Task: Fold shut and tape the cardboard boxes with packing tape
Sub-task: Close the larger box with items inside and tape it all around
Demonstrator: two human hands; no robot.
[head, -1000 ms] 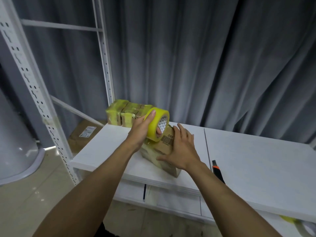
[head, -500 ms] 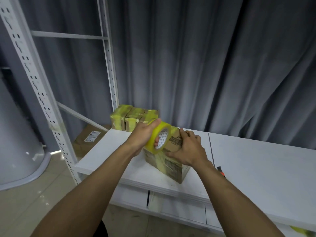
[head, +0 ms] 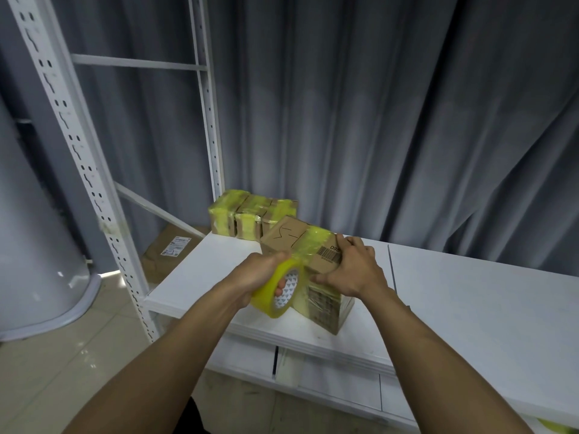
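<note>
Your left hand (head: 253, 277) grips the tape roll (head: 279, 288) against the near face of the box (head: 288, 238) on the table (head: 470, 292). Your right hand (head: 351, 270) clasps its right top edge; the strip (head: 315, 242) runs toward you.

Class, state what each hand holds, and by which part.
The left hand grips the tape roll with fingers through its core; the right hand holds the cardboard box by its top right edge.

Bare forearms (head: 175, 355), left hand (head: 257, 277), right hand (head: 354, 270), dark garment (head: 195, 416)
</note>
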